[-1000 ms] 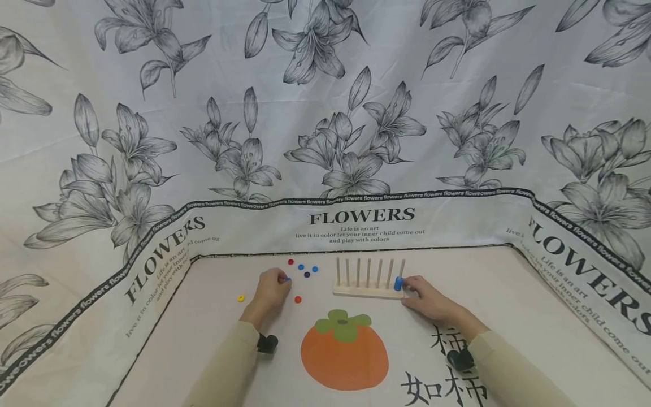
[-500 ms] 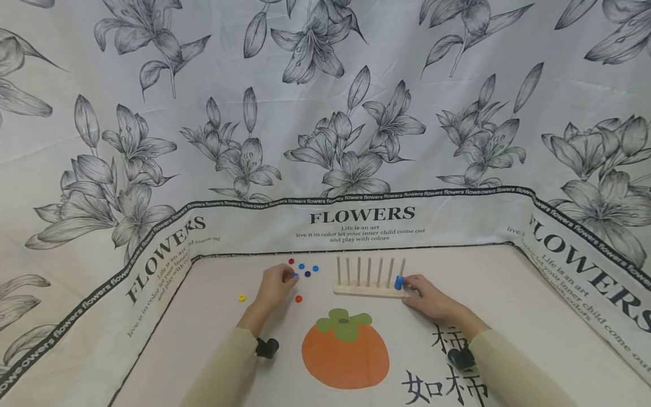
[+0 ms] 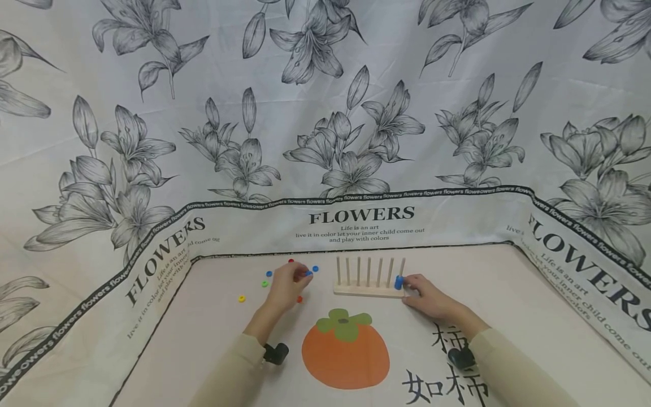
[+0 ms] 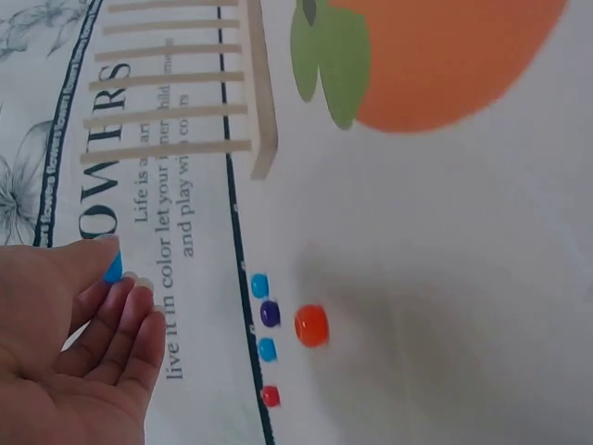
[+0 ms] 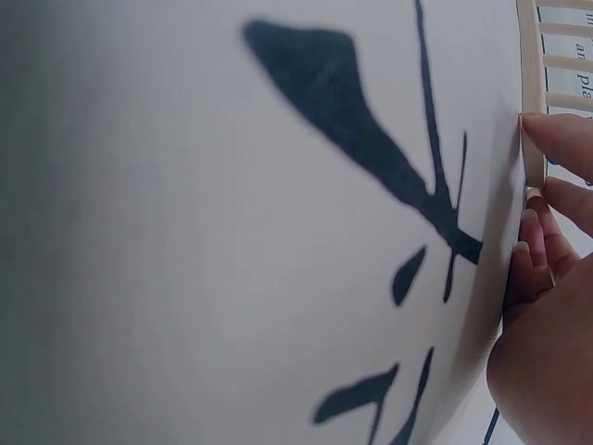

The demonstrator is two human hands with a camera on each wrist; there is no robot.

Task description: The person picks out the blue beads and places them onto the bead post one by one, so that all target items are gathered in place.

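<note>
My left hand pinches a small blue bead between thumb and forefinger, raised over the other beads left of the rack. The pale wooden peg rack has several upright pegs in a row. At its right end my right hand grips the base, thumb and forefinger around the end in the right wrist view. Blue beads sit low on the rightmost peg, beside the right fingertips; the other pegs are bare. Near the left hand lie a blue bead, an orange-red bead and a dark purple bead.
Left of the left hand are another blue bead, a green bead and a yellow bead. A red bead lies at the back. The cloth carries a printed persimmon; a flowered curtain rises behind.
My left hand has moved right toward the rack with the blue bead, uncovering a green and a blue bead on its left. The right hand and the rack have stayed put.
</note>
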